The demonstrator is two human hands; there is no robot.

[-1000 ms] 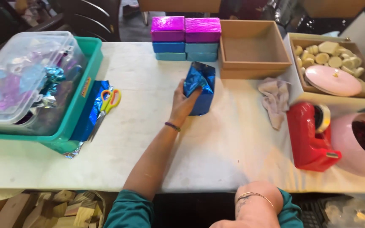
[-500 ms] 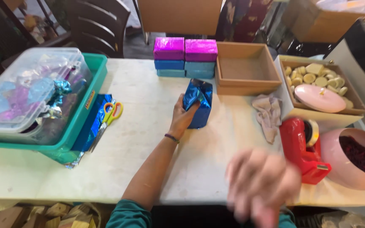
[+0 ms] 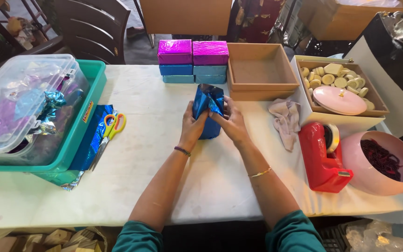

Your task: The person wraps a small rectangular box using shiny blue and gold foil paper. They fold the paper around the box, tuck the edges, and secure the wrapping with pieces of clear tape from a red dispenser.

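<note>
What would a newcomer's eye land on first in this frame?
First the shiny blue foil-wrapped box at the middle of the white table, with the left hand and right hand pressed against its sides. Next the stack of magenta and blue wrapped boxes at the far edge just behind it. On the right, the red tape dispenser stands beside a pink bowl.

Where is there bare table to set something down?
Bare table lies between the teal tray and the blue foil-wrapped box that left hand and right hand hold. Crowded on the right: cloth, red tape dispenser, pink bowl.
</note>
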